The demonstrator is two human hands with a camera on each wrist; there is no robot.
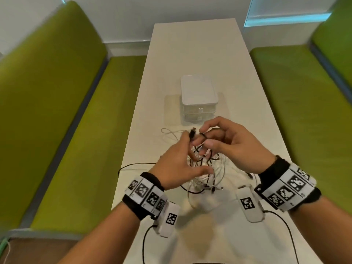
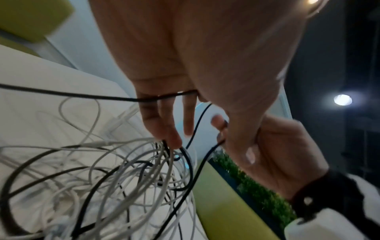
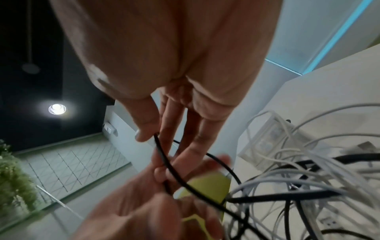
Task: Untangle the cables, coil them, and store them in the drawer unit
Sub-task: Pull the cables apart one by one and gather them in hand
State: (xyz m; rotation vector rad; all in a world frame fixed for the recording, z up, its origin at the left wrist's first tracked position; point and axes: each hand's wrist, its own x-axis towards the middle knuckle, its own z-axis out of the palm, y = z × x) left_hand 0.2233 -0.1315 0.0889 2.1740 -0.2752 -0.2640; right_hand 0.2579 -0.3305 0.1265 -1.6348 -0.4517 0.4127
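Early stage, by my reading: the tangle of cables [image 1: 203,168] sits mid-frame in the head view, low of centre, black and white strands looped through each other, part lifted off the tabletop [image 1: 190,54] and part trailing on it toward the lower centre. Nothing coiled that I can see. The drawer unit [image 1: 199,98] stands just above the hands in the frame, drawers apparently closed, contents not readable. So untangling is under way; coiling and storing are all left. Left hand [image 1: 177,159]: fingers pinch the black cable [image 1: 198,147] near its plug end [image 1: 192,132], grip closed on it. Right hand [image 1: 228,141]: thumb and forefinger pinch the same black strand a little to the right, other fingers loosely curled; grip clamped on cable too. The right wrist view shows the black strand running from the right thumb down into the other hand's fingers. Orientation: the plug end points toward the upper edge of the frame, at the drawer unit; the held stretch of black cable runs short, roughly left-right between the two hands, then drops down-frame into the tangle. The tangle as a whole has no clear long axis, a rough round heap. One black loop strays out to the left over the tabletop, one white loop to the upper left.
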